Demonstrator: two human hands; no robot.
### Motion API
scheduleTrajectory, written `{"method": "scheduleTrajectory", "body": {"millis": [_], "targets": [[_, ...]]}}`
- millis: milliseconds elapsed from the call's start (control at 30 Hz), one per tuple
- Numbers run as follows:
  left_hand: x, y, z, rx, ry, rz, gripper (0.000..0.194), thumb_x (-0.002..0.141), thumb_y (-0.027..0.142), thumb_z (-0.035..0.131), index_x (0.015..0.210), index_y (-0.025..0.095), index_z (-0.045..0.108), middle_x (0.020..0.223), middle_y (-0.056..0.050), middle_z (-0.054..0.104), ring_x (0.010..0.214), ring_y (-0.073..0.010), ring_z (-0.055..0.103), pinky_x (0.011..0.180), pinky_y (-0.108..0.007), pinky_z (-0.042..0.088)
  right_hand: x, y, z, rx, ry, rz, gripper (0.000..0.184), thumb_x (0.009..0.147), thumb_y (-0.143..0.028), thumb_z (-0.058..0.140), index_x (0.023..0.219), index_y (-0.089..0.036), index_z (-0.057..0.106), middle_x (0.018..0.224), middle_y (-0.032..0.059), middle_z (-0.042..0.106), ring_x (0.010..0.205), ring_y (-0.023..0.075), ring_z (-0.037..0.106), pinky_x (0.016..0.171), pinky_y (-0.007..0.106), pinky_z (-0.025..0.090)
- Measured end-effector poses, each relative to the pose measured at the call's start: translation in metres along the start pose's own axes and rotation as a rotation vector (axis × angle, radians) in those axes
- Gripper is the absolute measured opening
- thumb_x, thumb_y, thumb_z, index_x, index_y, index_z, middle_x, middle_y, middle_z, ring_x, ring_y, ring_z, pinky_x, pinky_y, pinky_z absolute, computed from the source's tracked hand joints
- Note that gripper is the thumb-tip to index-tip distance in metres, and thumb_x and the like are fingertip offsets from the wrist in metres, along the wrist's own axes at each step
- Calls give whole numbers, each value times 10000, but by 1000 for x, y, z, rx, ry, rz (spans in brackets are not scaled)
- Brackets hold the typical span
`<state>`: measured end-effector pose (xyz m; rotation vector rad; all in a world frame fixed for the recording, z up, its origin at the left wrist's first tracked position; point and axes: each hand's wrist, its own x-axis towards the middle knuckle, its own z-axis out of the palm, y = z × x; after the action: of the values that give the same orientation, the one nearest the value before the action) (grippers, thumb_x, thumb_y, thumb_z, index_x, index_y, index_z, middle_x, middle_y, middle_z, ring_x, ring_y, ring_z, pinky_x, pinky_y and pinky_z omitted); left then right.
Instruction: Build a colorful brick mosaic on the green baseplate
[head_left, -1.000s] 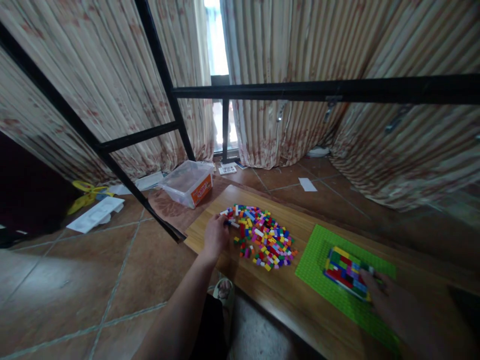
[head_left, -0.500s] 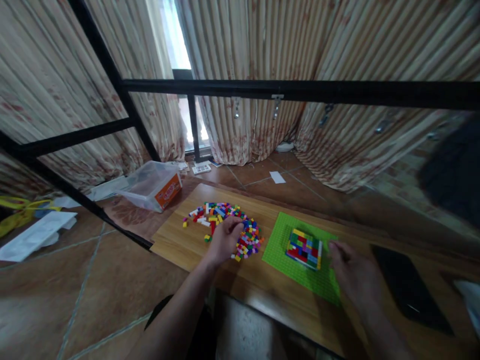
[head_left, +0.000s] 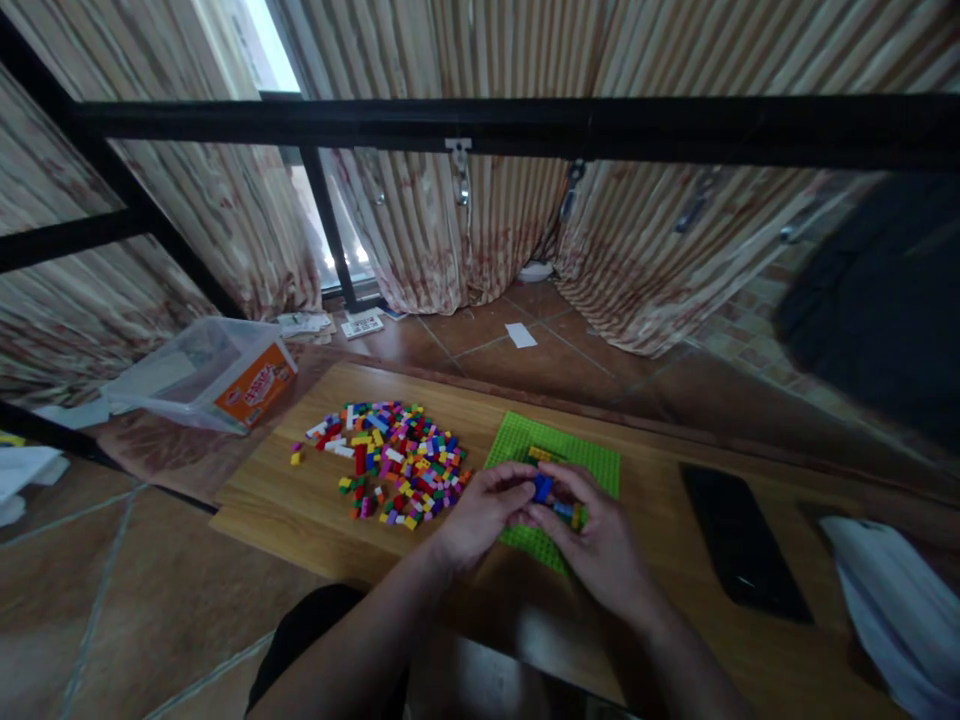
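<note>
A blue toy brick point(head_left: 541, 488) is pinched between my two hands. My left hand point(head_left: 491, 508) grips it from the left, fingers closed. From the other side, my right hand point(head_left: 592, 525) closes its thumb and fingers round the same brick. Both hands are over a green studded baseplate point(head_left: 592, 455). Beneath them is a built block of multicoloured bricks point(head_left: 541, 455), mostly covered by my fingers. To the left, a loose pile of small coloured bricks point(head_left: 405, 455) spreads over the wooden table point(head_left: 300, 525).
A dark flat slab point(head_left: 742, 540) lies right of the baseplate, with a whitish bag-like item point(head_left: 892, 600) beyond it. A clear plastic box point(head_left: 217, 375) with an orange label stands at the far left. Black metal bars point(head_left: 487, 130) cross in front of the curtains.
My left hand has left the brick pile and come over the baseplate. My right hand has moved in from the right to meet it at the blue brick. The view has shifted right.
</note>
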<state>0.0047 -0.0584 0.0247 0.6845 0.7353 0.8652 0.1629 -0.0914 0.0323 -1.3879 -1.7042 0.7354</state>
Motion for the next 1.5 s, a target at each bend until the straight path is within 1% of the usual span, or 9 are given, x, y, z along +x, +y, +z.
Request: {"method": "scheduleTrajectory", "body": {"millis": [167,333,433,567,767,1000,1133,1233,1500], "targets": [[2,0,5,84,-10,29,406,675,379,807,963,138,653,796,-34,686,687,-125,635,673,-248,509,2,-1,0,28,48,-18,340,857,-355,623,1178,-247,639,1172,80,664,1061,216,628,932,393,508],[30,17,-6,431,214,260,182,785,278,671,902,141,645,800,-24,695,717,-129,637,713,-248,515,8,12,-19,41,226,134,439,859,-421,590,1236,-196,605,1024,87,719,891,210,678,831,383,547],[53,20,-12,637,221,357,109,810,211,601,856,145,674,851,-39,707,829,-163,649,819,-285,518,11,23,-29,-2,314,225,446,844,-392,575,1242,-197,613,1062,94,724,926,227,685,862,411,540],[69,6,-13,673,195,325,277,784,96,536,1002,162,694,1075,-69,721,1020,-201,655,973,-357,493,12,34,-35,-41,283,268,400,847,-332,533,1218,-222,635,1191,87,688,1029,227,665,938,430,508],[55,-12,-9,797,75,334,491,767,52,488,1215,201,624,1212,-40,674,1137,-199,611,1048,-360,455,15,47,-28,-6,265,286,392,836,-380,582,1189,-230,664,1158,81,699,1028,236,660,949,449,501],[49,-44,2,683,276,406,464,834,67,445,1272,181,550,1265,-71,621,1172,-183,585,1063,-346,442,18,49,-19,-27,287,295,466,808,-426,634,1229,-225,629,999,65,701,852,215,668,779,385,549],[46,-55,5,609,320,387,466,828,57,464,1269,188,539,1285,-74,604,1204,-183,564,1082,-341,425,18,40,-20,-133,270,214,306,810,-392,636,1063,-227,685,955,50,687,804,188,647,751,340,535],[40,-55,7,557,329,336,470,820,51,474,1266,184,536,1262,-83,611,1167,-190,584,1057,-354,448,18,36,-21,-140,253,133,225,849,-361,586,983,-223,702,938,48,674,809,181,640,769,335,529],[38,-39,5,508,289,284,438,766,12,484,1162,160,598,1196,-77,654,1132,-187,607,1058,-352,447,17,39,-10,-87,194,44,218,871,-343,583,1004,-243,724,1034,61,695,1001,216,636,916,399,499]]}}
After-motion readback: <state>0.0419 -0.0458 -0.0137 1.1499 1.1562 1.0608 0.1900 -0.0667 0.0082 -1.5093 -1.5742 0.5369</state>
